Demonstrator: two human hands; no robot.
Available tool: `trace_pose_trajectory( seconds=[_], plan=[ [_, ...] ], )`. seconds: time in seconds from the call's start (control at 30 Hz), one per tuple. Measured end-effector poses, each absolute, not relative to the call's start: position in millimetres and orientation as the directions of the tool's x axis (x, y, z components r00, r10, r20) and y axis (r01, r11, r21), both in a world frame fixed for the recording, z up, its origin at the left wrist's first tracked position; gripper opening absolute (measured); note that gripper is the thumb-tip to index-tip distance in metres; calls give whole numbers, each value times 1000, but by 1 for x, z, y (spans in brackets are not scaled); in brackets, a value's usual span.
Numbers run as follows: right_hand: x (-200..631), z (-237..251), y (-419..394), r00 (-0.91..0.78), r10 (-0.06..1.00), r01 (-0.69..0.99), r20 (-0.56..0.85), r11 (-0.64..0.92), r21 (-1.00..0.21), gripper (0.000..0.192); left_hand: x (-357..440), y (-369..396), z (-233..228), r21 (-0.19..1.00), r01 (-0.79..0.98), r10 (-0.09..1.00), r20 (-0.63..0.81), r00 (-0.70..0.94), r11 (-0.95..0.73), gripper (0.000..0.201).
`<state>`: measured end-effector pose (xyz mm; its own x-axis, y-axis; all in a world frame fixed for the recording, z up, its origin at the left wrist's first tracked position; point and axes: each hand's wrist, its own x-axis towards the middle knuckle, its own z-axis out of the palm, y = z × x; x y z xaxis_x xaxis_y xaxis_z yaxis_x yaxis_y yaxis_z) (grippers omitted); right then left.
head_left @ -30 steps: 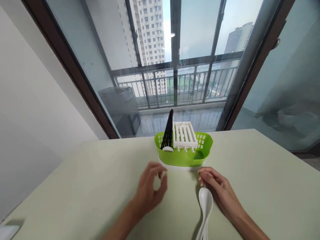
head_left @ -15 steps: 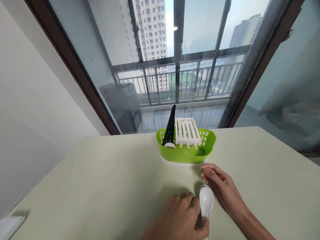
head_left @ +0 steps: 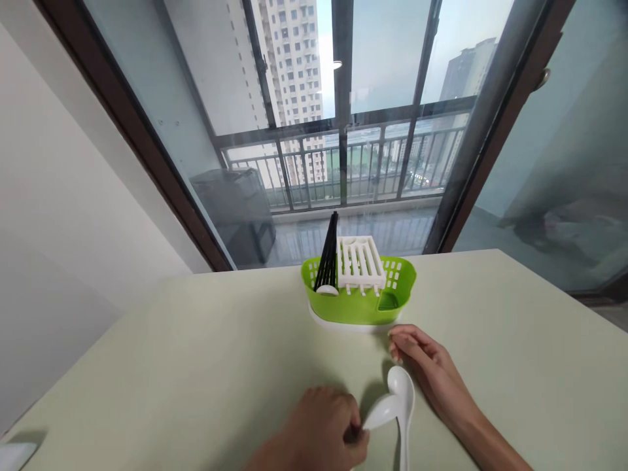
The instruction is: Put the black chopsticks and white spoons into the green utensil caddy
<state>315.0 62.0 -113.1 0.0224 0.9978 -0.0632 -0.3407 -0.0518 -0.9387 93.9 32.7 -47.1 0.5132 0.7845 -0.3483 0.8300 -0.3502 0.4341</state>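
My left hand (head_left: 328,425) is closed around the handle of a white spoon (head_left: 383,411), its bowl pointing right and touching or overlapping a second white spoon (head_left: 403,418). That second spoon lies on the table with its bowl away from me. My right hand (head_left: 426,360) rests on the table just right of it, fingers loosely curled together and nothing visible in them. Beyond the hands stands a green utensil basket (head_left: 358,313) on a white base. Black chopsticks (head_left: 328,255) lean in its left side, and a white slotted rack (head_left: 362,263) with hooks sits across its middle.
The pale green table (head_left: 210,366) reaches back to a glass door with a brown frame (head_left: 132,157). At the lower left edge lies a white object (head_left: 17,454), partly cut off. A white wall (head_left: 63,196) rises on the left.
My left hand has moved left and turned its spoon away from the other one, which now shows on the table. My right hand stays beside it. The view has shifted slightly.
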Motion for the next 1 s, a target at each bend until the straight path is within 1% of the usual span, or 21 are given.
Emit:
trace_pose_trajectory(
  seconds=[0.13,0.23,0.33,0.4,0.43,0.5,0.57,0.63,0.67,0.77,0.87,1.0],
  plan=[
    [317,-113,59,18,996,-336,-82,-72,-939,25,77,33,-40,564,763,817,-247,521,-316,15],
    [318,-112,59,23,996,-316,-86,-74,-946,26,67,32,-24,652,703,869,-135,477,-285,22],
    [318,-112,59,20,996,-314,-90,-79,-946,26,54,37,0,753,617,923,-33,384,-230,34],
    [318,-113,59,15,996,-321,-92,-82,-944,26,42,44,17,808,542,954,81,289,-232,34],
    [318,-113,59,13,996,-324,-92,-83,-942,27,35,48,25,816,522,963,152,224,-250,32],
    [317,-114,60,11,996,-329,-91,-82,-941,27,24,59,40,789,540,952,297,80,-292,28],
    [316,-113,61,14,996,-324,-89,-79,-943,28,17,71,54,730,613,913,406,-32,-303,29],
    [315,-112,61,24,996,-306,-87,-75,-949,28,16,86,66,680,662,871,484,-81,-316,30],
    [315,-112,62,30,996,-295,-85,-73,-953,29,17,94,70,658,676,858,509,-75,-332,31],
    [315,-112,62,32,996,-283,-85,-72,-956,29,26,119,76,593,702,849,528,31,-395,34],
    [316,-114,61,20,996,-299,-88,-78,-951,29,35,143,71,521,719,854,481,198,-460,32],
    [316,-115,61,18,995,-296,-94,-84,-952,31,42,165,57,385,689,779,432,454,-614,26]
  ],
)
